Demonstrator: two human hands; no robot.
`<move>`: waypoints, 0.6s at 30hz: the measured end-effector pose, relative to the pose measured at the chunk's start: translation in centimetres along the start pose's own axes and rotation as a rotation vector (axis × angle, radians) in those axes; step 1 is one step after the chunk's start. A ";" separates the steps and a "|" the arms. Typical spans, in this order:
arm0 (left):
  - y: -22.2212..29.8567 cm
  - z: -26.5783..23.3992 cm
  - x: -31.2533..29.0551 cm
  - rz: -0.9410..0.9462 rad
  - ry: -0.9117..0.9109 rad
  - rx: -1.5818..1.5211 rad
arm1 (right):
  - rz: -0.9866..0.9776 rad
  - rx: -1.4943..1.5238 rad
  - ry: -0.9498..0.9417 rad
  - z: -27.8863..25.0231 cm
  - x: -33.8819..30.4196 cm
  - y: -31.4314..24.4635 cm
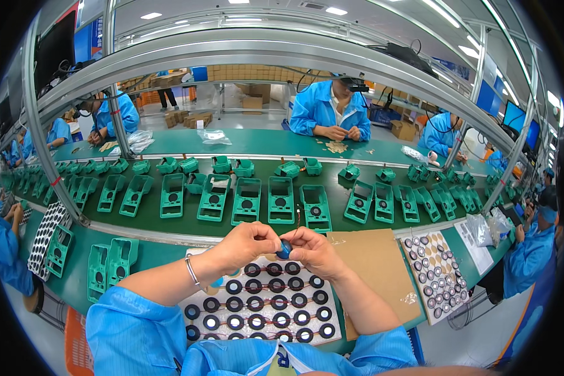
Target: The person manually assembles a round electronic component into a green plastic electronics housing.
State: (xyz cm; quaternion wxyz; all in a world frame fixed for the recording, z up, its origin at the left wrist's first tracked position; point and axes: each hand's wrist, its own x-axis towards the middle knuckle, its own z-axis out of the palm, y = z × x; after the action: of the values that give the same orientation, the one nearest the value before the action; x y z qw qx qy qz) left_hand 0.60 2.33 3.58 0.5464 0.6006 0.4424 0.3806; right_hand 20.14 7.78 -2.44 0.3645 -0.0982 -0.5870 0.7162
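Observation:
Above a white foam tray (244,307), both my hands meet around a small round speaker (284,250), which shows a shiny dark blue face. Thumb and fingers of my left hand (252,245) pinch it from the left. My right hand (316,252) grips its other side, fingers closed. A thin wire with a pale tip (298,217) stands up by the right fingers; whether it belongs to this speaker I cannot tell. Rows of black-rimmed round speakers (255,303) with pale centres and thin red wires lie in the tray below. My fingers hide part of the held piece.
Green plastic housings (281,200) line the dark green belt ahead, and several stand at left (123,257). Brown cardboard (373,269) lies right of the tray, then another tray of round parts (433,276). A metal frame (282,50) spans overhead. Co-workers (332,109) sit across and on both sides.

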 end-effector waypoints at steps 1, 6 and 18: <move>0.1 -0.1 -0.1 -0.021 0.012 0.056 | -0.010 0.061 -0.024 -0.2 0.0 0.1; -0.3 -1.5 -0.7 -0.059 0.016 0.140 | -0.011 0.139 -0.008 -0.4 0.1 -0.6; -4.6 -7.4 -2.7 0.022 0.007 1.361 | 0.078 0.343 -0.023 -0.9 -0.1 -1.0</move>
State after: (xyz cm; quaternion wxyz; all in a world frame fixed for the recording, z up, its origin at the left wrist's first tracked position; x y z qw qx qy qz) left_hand -7.79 2.20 -0.11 0.0414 0.8139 0.5790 0.0248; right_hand 21.13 8.45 -1.83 0.3410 -0.0491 -0.4560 0.8206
